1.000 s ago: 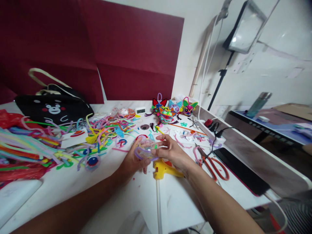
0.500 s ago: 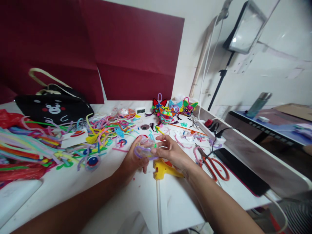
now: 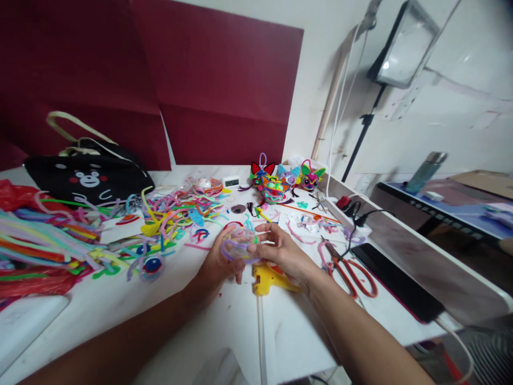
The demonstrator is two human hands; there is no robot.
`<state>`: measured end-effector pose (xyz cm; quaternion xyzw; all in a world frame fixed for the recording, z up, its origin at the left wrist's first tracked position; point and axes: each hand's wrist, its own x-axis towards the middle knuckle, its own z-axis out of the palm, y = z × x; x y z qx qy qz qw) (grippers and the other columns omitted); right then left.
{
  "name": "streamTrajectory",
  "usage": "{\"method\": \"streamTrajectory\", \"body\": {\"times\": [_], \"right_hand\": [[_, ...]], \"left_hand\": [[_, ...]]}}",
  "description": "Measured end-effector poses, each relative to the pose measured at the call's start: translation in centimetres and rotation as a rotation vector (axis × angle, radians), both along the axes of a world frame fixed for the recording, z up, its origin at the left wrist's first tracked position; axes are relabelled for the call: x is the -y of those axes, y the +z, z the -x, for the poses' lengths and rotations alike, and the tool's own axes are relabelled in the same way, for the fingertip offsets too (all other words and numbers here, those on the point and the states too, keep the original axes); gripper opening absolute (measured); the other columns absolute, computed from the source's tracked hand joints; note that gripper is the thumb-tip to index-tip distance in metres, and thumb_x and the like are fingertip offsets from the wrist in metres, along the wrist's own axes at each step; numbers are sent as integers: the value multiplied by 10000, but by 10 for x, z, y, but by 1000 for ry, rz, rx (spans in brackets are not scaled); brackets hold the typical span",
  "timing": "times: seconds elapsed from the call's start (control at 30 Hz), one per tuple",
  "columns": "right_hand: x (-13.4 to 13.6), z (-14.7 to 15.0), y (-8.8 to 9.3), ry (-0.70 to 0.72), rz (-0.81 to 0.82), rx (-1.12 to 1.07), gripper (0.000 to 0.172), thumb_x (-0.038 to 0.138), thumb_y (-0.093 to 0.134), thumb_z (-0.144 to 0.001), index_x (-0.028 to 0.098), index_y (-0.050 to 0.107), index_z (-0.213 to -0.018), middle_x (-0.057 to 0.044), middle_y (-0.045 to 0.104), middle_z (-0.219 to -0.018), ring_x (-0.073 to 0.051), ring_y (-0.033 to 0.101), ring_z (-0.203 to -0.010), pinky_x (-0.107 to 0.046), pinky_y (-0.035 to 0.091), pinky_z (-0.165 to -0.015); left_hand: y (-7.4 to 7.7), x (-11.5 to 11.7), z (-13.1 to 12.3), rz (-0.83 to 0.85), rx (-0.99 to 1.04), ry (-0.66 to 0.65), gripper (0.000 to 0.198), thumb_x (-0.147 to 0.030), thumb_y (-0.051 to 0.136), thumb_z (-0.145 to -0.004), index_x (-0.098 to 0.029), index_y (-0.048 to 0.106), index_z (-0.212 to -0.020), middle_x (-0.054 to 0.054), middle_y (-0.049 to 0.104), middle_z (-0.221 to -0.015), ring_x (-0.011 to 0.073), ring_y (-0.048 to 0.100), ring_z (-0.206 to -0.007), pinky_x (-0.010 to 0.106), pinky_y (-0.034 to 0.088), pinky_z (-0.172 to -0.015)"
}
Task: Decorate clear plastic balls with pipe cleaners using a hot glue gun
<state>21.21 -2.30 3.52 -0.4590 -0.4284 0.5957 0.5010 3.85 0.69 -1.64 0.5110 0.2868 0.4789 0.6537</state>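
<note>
A clear round piece with a light purple rim [image 3: 241, 247] is held between my two hands above the white table [image 3: 168, 321]. My left hand [image 3: 220, 259] wraps its left side, thumb below. On its right side, the thumb and fingers of my right hand [image 3: 278, 250] press near a small green spot. Just beneath my right hand lies a yellow glue gun [image 3: 268, 280]. Orange-handled scissors [image 3: 352, 272] rest to the right. Finished-looking colourful figures with ears [image 3: 273, 184] stand at the back.
Fuzzy coloured stems [image 3: 44, 235] and curled pieces cover the left side, before a black bag [image 3: 90, 179]. A black phone [image 3: 396, 280] lies at the right edge, near a power strip [image 3: 352, 222]. A small white clock [image 3: 231, 182] stands at the back. A lamp [image 3: 406, 45] rises behind.
</note>
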Motion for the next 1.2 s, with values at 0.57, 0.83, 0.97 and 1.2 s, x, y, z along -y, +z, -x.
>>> {"method": "streamTrajectory", "body": {"times": [0.57, 0.83, 0.97, 1.2], "right_hand": [[0, 8, -5, -9, 52, -151, 613, 211, 865, -544, 226, 498, -1035, 78, 597, -796, -93, 631, -529, -223, 533, -508], [0, 12, -4, -48, 62, -274, 673, 138, 862, -502, 220, 474, -1046, 101, 607, -693, -88, 625, -509, -206, 557, -509], [0, 12, -8, -45, 30, -236, 653, 126, 846, -514, 226, 486, -1049, 96, 609, -750, -88, 640, -540, -222, 573, -536], [0, 12, -7, -43, 21, -192, 645, 152, 844, -512, 216, 493, -1049, 83, 604, -782, -89, 636, -542, -230, 568, -533]], "left_hand": [[-8, -9, 1, -67, -52, 22, 1073, -381, 937, -519, -221, 311, -1375, 96, 666, -1060, 99, 585, -426, 242, 467, -351], [6, -2, 0, -77, -90, 17, 1024, -432, 914, -547, -217, 330, -1361, 85, 652, -1067, 101, 586, -462, 259, 486, -395], [19, 7, -1, -58, -94, 16, 856, -567, 785, -681, -190, 378, -1332, 82, 629, -1072, 111, 592, -516, 273, 499, -428], [21, 10, -2, 5, -116, 58, 764, -508, 743, -722, -186, 392, -1319, 84, 616, -1104, 115, 592, -533, 276, 496, -425]]}}
